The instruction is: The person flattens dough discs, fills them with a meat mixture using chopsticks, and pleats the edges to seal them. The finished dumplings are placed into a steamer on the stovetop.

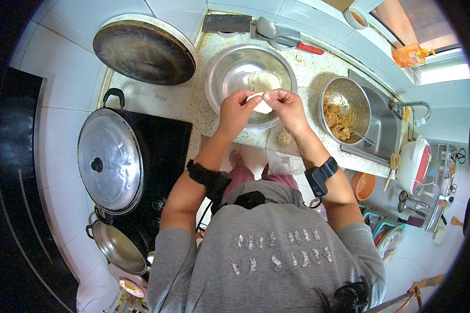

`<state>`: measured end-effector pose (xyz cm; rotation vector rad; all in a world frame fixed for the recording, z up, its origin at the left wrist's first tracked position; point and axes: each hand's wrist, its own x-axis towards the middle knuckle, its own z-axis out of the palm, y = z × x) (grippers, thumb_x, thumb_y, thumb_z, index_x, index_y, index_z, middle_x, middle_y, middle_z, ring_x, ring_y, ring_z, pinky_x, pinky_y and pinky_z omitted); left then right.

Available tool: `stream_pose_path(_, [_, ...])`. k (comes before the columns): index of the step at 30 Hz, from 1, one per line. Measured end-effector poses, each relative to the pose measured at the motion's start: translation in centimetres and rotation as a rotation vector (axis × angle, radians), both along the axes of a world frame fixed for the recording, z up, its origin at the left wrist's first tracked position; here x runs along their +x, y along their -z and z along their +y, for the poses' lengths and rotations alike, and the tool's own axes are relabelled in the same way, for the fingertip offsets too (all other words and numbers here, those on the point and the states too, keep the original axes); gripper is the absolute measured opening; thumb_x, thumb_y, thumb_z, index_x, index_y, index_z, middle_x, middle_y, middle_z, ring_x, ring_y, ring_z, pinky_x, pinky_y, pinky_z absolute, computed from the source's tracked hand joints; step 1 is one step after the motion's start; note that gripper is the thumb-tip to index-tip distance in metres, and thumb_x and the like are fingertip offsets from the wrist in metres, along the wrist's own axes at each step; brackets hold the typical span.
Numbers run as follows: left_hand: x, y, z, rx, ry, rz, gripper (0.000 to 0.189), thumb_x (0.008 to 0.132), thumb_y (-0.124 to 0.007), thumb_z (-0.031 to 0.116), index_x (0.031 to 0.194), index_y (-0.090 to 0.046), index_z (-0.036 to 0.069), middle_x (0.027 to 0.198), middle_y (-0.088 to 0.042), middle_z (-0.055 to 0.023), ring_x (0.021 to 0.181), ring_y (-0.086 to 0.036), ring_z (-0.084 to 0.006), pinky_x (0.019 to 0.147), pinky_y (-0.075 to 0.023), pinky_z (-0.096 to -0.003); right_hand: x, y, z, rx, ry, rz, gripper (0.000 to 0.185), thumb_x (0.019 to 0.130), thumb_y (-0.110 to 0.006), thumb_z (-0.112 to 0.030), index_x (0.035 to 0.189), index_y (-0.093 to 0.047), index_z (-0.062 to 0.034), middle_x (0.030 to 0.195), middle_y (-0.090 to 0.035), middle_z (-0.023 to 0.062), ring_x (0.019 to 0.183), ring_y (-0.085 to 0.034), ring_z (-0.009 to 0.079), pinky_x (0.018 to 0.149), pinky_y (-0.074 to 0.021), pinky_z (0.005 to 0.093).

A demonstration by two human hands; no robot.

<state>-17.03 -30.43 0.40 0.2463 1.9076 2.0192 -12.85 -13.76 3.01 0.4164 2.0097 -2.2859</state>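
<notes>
Between my fingertips I hold a small flat piece of pale dough [263,106], raised over the near rim of a wide steel basin [223,74]. My left hand [239,105] pinches its left side with thumb and fingers. On the opposite side my right hand [284,102] grips the dough, the two thumbs almost meeting. A larger lump of dough [264,81] lies in the basin behind my hands. Beside my right forearm, a pleated filled bun [284,138] rests on a plastic sheet at the counter's front edge.
To the right, a steel bowl of chopped filling [338,117] with a utensil in it overlaps the sink [382,125]. A large lidded pot [109,160] occupies the black cooktop [164,144] at left. A red-handled knife [309,48] lies behind the basin. A round board [145,51] leans at the wall.
</notes>
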Motion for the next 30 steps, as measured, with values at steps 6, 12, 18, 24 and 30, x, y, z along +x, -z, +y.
stream_pose_path(6, [1.0,0.1,0.9,0.220,0.026,-0.104,0.029,0.091,-0.071,0.014,0.110,-0.058,-0.003,0.098,-0.067,-0.0070,0.083,-0.064,-0.0111,0.072,-0.0537,-0.0269,0.0,-0.4,-0.5,-0.047,0.038,0.009,0.016,0.095,-0.067,-0.016,0.095,-0.071,-0.0011,0.084,-0.070,0.0021,0.072,-0.060,0.0065,0.061,-0.0499,0.0240])
stream_pose_path(12, [1.5,0.6,0.9,0.258,-0.054,-0.098,0.033,0.088,-0.074,0.010,0.112,-0.054,-0.002,0.104,-0.066,-0.0100,0.089,-0.064,-0.0150,0.079,-0.0532,-0.0273,0.3,-0.6,0.2,0.029,-0.007,0.008,0.016,0.093,-0.070,-0.017,0.098,-0.070,-0.0018,0.085,-0.070,0.0012,0.073,-0.060,0.0061,0.067,-0.0488,0.0228])
stream_pose_path(18, [1.1,0.1,-0.5,0.138,0.011,-0.163,0.022,0.090,-0.071,0.009,0.109,-0.063,-0.001,0.104,-0.068,-0.0089,0.089,-0.064,-0.0129,0.079,-0.0533,-0.0278,0.7,-0.6,0.4,-0.085,-0.068,-0.065,0.017,0.094,-0.069,-0.018,0.098,-0.072,-0.0018,0.088,-0.072,0.0029,0.074,-0.062,0.0064,0.066,-0.0476,0.0213])
stream_pose_path(24, [1.5,-0.6,-0.1,0.294,-0.054,-0.267,0.026,0.095,-0.067,0.018,0.111,-0.066,-0.001,0.100,-0.069,-0.0055,0.081,-0.061,-0.0099,0.074,-0.0498,-0.0250,0.9,-1.2,-0.4,-0.176,0.071,-0.019,0.020,0.094,-0.068,-0.021,0.097,-0.072,-0.0008,0.086,-0.072,0.0033,0.074,-0.063,0.0067,0.066,-0.0496,0.0218])
stream_pose_path(30, [1.2,-0.3,-0.2,0.180,-0.012,-0.224,0.025,0.097,-0.063,0.016,0.114,-0.065,-0.002,0.101,-0.069,-0.0062,0.088,-0.063,-0.0104,0.078,-0.0506,-0.0256,1.2,-1.6,-0.5,-0.160,0.036,-0.059,0.021,0.093,-0.070,-0.021,0.099,-0.071,-0.0010,0.086,-0.072,0.0045,0.072,-0.065,0.0081,0.063,-0.0519,0.0235])
